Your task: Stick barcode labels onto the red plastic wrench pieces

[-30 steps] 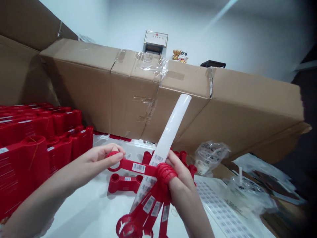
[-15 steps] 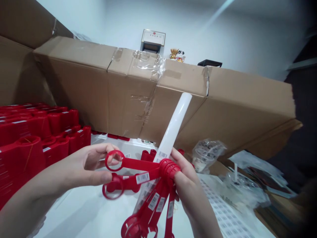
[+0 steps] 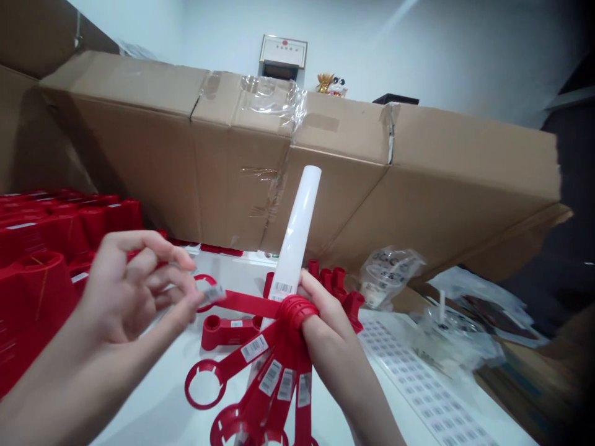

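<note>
Between the thumb and fingertips of my left hand [image 3: 139, 297] is a small barcode label [image 3: 212, 294], slightly blurred, over the top strip of a fanned bunch. My right hand [image 3: 328, 319] is closed around the stacked ends of several red plastic strips with ring ends [image 3: 248, 303]. Most of the strips spread left and downward, and several bear a barcode label [image 3: 254, 348]. A rolled white label sheet [image 3: 297, 229] slants up behind the bunch, against my right fingers; whether they grip it too is partly hidden.
Red plastic parts [image 3: 37, 248] are stacked high at left; a few more red parts [image 3: 227, 331] lie on the white table [image 3: 153, 396]. A flat barcode sheet [image 3: 427, 390] and clear plastic bags [image 3: 388, 279] are at right. A cardboard wall [image 3: 232, 179] stands behind.
My left hand has let go of the ring ends, moved left and up, and now pinches a label. The bunch and white roll have shifted left, and the strips have fanned wider.
</note>
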Demonstrator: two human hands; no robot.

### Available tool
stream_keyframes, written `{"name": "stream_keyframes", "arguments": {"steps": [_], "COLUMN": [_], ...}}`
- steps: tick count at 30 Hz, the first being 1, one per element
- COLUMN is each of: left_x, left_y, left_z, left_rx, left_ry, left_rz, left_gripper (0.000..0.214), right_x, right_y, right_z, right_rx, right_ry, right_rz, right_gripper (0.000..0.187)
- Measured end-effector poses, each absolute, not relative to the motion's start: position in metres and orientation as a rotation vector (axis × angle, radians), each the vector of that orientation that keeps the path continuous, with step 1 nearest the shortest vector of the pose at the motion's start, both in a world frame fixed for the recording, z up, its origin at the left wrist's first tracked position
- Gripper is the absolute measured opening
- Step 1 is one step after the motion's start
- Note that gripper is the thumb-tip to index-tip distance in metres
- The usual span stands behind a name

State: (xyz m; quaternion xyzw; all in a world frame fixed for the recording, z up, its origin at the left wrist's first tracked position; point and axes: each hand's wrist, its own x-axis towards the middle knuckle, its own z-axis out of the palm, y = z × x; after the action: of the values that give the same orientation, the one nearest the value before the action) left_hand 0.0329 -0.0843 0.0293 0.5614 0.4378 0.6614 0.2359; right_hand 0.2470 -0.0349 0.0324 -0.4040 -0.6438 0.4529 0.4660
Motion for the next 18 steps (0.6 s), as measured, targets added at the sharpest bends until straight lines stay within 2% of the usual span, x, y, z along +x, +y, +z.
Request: {"name": "stream_keyframes", "arguments": {"steps": [5,11,18], "left_x": [0.041,0.040,0.039], "left_y": [-0.083,-0.072,-0.069], "left_z": [0.027,0.020,0.018], "left_rx": [1.525,1.486,1.435], "left_ry": [1.203,1.217,1.222], "left_rz": [1.442,1.450,1.380], "left_gripper": [0.033,0.032,0.037], "right_x": [0.244,0.240,0.240], "right_y": [-0.039,-0.040,-0.042], "right_z": [0.032,0.029,0.030], "right_rx": [-0.979,-0.965,-0.951], "right_ry": [-1.648,-1.647,-1.651], "right_rz": [1.076,1.121,1.131], "right_gripper": [0.047,0.028,0.019]}}
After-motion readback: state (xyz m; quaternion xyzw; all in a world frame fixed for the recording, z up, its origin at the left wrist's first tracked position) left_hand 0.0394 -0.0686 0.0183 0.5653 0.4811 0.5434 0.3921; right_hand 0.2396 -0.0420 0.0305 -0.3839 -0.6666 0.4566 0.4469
